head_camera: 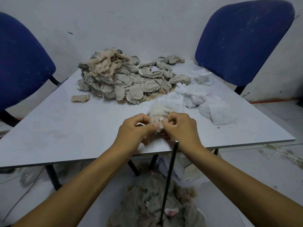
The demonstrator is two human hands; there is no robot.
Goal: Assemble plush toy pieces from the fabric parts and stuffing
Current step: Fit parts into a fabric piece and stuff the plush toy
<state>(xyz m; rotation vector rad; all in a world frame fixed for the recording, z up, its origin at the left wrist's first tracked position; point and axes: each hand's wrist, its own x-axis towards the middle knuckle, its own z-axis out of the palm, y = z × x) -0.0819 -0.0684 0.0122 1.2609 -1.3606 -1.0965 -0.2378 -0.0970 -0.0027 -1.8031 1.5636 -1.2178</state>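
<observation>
Left hand (139, 126) and right hand (178, 126) pinch a plush piece (158, 114) near the bench's (65, 128) front edge — likely holding its opening for stuffing.

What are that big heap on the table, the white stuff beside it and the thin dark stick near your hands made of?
Heap: cut grey-beige plush fabric pieces, matte, with frayed edges; pale fluffy fibre lies on top.
White stuff: thin, crumpled and slightly see-through, probably light nonwoven cloth or wadding; hard to tell.
Stick: slim, straight and dark with a shiny tip, so probably metal.
</observation>
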